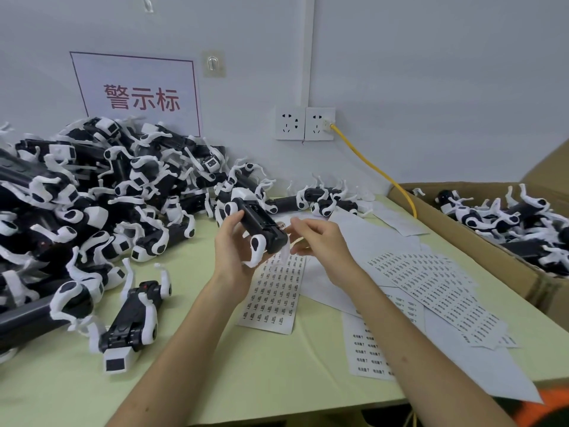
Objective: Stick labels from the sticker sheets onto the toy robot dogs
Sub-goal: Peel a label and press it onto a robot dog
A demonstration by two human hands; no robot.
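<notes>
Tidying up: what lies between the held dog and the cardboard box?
Head view: past the held dog, the right hand, then sticker sheets and white paper, then the cardboard box.

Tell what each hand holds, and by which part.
The left hand grips the black-and-white plastic toy robot dog around its black body. Whether the right hand holds anything cannot be told.

Dog pile (92,204) left, box (492,251) right

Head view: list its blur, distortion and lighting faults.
Head view: wide-angle bending tilts the wall sign; the right hand is smeared by motion; print on the sticker sheets is too soft to read; lighting is even, shadows faint.
</notes>
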